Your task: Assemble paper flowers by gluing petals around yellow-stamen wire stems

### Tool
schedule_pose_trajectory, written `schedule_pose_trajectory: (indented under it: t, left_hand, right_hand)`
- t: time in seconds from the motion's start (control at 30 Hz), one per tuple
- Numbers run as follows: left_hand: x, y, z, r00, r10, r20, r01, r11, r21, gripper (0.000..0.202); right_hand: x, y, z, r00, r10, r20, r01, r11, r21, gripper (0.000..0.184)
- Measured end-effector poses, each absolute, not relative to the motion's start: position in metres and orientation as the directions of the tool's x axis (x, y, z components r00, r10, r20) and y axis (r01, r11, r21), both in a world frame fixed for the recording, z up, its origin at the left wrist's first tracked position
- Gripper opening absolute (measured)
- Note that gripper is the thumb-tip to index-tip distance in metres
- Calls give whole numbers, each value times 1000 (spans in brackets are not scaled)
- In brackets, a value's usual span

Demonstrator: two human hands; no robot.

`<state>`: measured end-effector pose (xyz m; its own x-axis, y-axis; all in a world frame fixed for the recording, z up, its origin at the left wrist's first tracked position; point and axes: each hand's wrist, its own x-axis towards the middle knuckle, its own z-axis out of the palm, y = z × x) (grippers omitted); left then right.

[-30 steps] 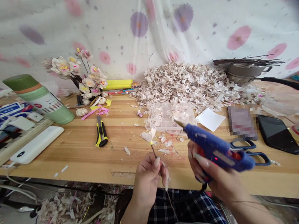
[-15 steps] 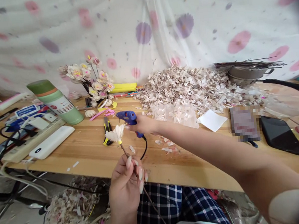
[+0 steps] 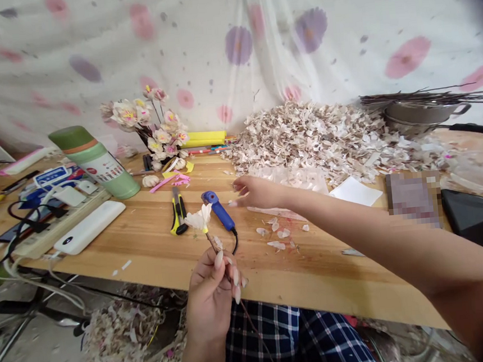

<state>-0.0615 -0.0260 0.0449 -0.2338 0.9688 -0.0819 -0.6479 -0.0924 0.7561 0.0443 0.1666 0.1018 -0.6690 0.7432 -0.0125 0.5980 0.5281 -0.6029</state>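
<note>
My left hand (image 3: 211, 296) is shut on a thin brown stem (image 3: 228, 272) near the table's front edge. A pale petal flower (image 3: 199, 219) with a yellow base tops that stem. A blue hot glue gun (image 3: 218, 210) lies on the wooden table (image 3: 316, 264), trailing a black cord. My right hand (image 3: 254, 193) is stretched out over the table with its fingers apart and holds nothing. It is to the right of the glue gun, close to a clear plastic compartment box (image 3: 294, 179).
A large heap of pale petals (image 3: 306, 141) covers the back of the table. Near the flower lies a yellow-and-black utility knife (image 3: 178, 212). Farther off are a green thermos (image 3: 96, 162), a white power bank (image 3: 89, 228), a metal pot with dark stems (image 3: 421, 111), and a phone (image 3: 477, 222).
The glue gun has left my right hand and now lies on the table. My right hand has moved right, away from it. My left hand still holds the flower stem.
</note>
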Motion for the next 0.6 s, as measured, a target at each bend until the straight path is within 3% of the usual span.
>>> schedule_pose_trajectory:
  t: [0.1, 0.17, 0.43, 0.6]
  left_hand:
    - [-58, -20, 44, -234, 964, -127, -646, -57, 761, 28]
    - [-54, -15, 44, -244, 954, -172, -646, -28, 763, 34]
    - [-39, 3, 41, -170, 965, -201, -648, 45, 761, 39]
    - [-35, 6, 38, -163, 969, -188, -657, 36, 753, 36]
  right_hand:
    - [83, 156, 112, -626, 777, 71, 645, 566, -513, 17]
    - [106, 144, 109, -638, 767, 71, 662, 593, -457, 13]
    - [154, 111, 84, -705, 704, 88, 654, 692, -306, 27]
    - [159, 107, 84, -709, 705, -2, 670, 673, -313, 29]
